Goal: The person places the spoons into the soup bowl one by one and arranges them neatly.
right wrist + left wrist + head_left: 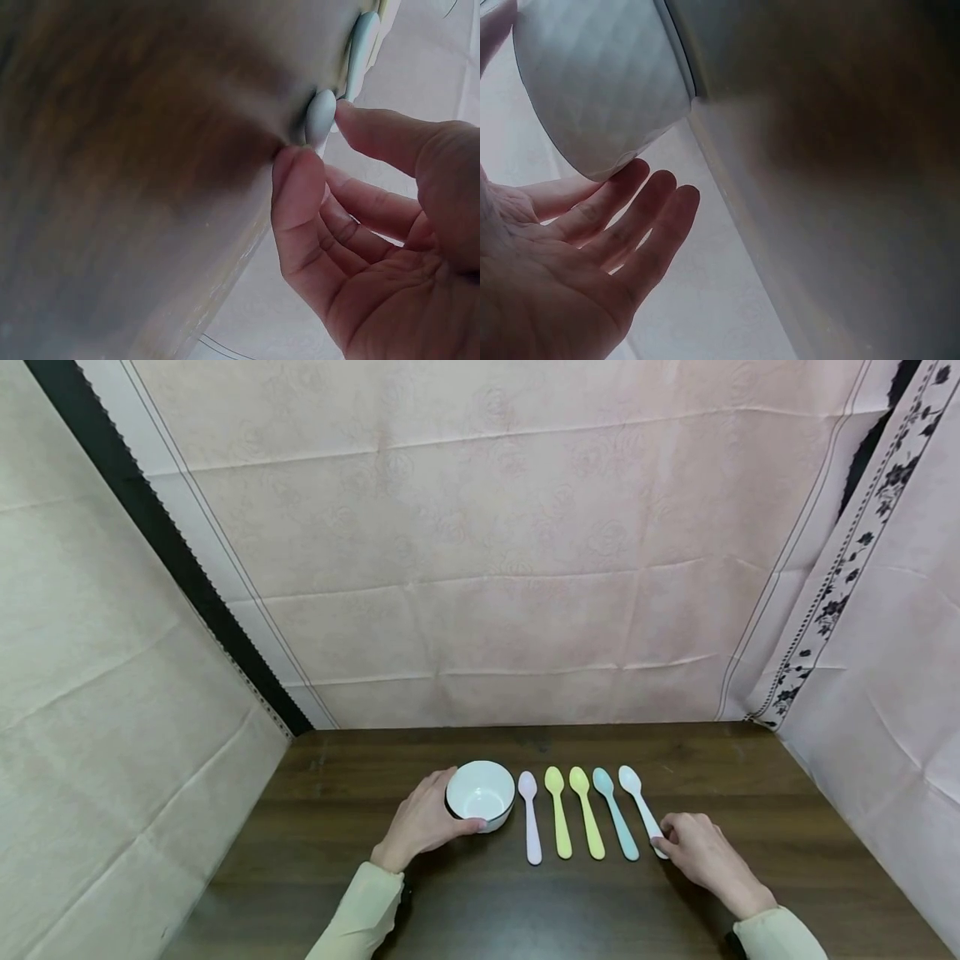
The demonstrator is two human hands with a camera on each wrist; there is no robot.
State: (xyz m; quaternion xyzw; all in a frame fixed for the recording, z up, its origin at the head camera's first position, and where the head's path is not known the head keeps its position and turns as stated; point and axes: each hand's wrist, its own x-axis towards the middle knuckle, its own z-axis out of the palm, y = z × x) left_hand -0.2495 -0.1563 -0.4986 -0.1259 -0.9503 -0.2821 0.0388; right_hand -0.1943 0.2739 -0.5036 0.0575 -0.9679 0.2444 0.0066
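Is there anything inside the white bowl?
Empty. The head view looks into the white bowl beside the left hand and shows only its bare white inside.

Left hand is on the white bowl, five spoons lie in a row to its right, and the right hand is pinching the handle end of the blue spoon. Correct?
Not quite. The right hand pinches the handle end of the white spoon at the far right of the row, not the blue spoon beside it; the head view shows this. The rest stands: the left hand is on the white bowl, with five spoons to its right.
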